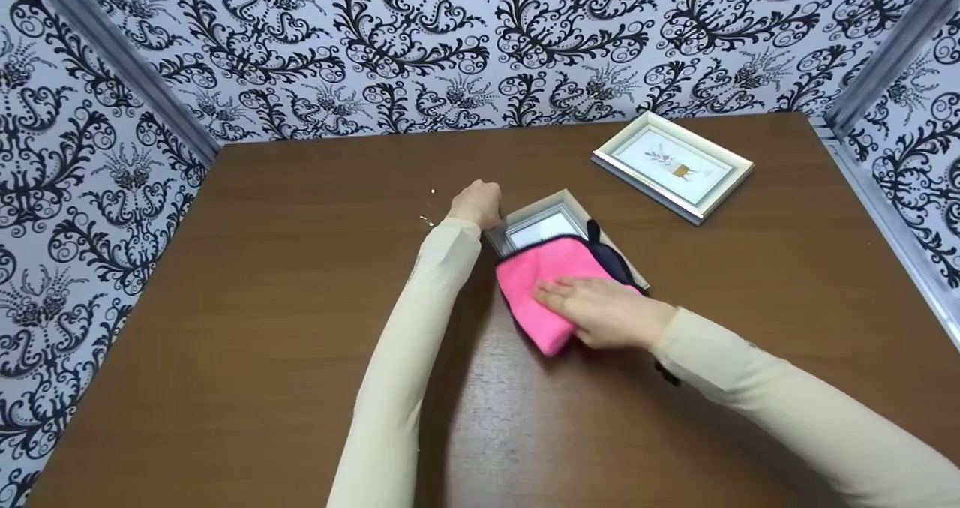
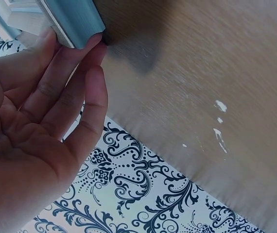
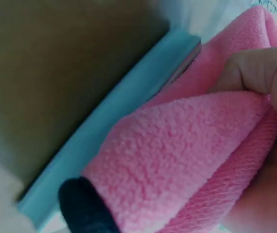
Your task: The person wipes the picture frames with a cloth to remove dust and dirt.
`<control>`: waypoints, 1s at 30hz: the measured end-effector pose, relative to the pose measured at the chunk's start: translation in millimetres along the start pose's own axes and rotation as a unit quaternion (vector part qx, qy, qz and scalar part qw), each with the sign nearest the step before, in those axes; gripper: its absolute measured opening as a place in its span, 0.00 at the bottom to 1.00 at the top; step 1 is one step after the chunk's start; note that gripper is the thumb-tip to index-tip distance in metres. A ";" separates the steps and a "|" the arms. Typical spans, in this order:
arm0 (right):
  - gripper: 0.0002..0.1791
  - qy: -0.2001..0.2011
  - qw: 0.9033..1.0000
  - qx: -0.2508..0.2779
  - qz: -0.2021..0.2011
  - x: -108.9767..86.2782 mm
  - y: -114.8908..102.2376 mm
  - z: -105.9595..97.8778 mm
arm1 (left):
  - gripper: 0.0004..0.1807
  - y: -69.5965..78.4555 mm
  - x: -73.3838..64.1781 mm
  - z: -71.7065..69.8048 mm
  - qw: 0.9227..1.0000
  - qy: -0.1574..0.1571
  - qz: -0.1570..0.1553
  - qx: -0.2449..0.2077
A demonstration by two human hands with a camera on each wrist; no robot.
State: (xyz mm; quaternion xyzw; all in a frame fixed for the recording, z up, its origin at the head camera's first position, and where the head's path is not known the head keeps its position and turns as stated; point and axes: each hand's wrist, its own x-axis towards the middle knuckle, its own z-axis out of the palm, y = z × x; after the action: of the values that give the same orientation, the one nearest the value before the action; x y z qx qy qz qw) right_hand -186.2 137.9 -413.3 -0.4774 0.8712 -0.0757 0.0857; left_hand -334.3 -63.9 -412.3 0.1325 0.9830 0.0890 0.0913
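A light-coloured picture frame [image 1: 566, 202] lies on the table, its near part covered by a pink cloth [image 1: 551, 260] with dark edging. My left hand [image 1: 478, 204] pinches the frame's left corner; in the left wrist view its thumb lies on the top edge and the fingers curl beneath. My right hand [image 1: 600, 309] grips the bunched cloth and presses it onto the frame. In the right wrist view the cloth [image 3: 177, 150] folds between thumb and fingers, over the frame's side edge [image 3: 104, 121]. The cloth hides much of the frame's picture.
Another picture frame [image 1: 626, 164], holding a drawing of a plant in a pot, lies at the back right of the brown table [image 1: 315, 283]. Small white marks [image 2: 219, 106] show on the tabletop beyond my left hand. Patterned walls [image 1: 420, 50] stand along the table's back and sides.
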 end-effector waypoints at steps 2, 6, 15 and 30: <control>0.31 0.004 1.000 0.008 0.010 12.9 4.2 -2.6 | 0.09 0.1 0.6 0.9 1.000 0.000 -0.002 -0.001; 0.31 0.013 0.999 -0.010 0.032 35.7 6.4 -3.4 | 0.08 1.5 0.9 1.1 1.000 -0.001 -0.006 -0.002; 0.25 0.070 0.961 -0.263 0.041 58.4 -20.3 23.1 | 0.08 1.7 -1.3 -3.8 1.000 -0.027 -0.011 0.001; 0.17 0.072 0.933 -0.346 0.073 35.9 -64.4 37.3 | 0.11 5.7 -3.1 2.4 0.997 -0.021 0.032 0.062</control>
State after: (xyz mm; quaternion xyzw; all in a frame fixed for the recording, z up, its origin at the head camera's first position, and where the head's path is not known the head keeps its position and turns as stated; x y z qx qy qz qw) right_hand -144.2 71.4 -438.7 -0.4057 0.8799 0.2025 -0.1420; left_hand -329.5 -59.0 -413.0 0.1714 0.9796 0.0275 0.1010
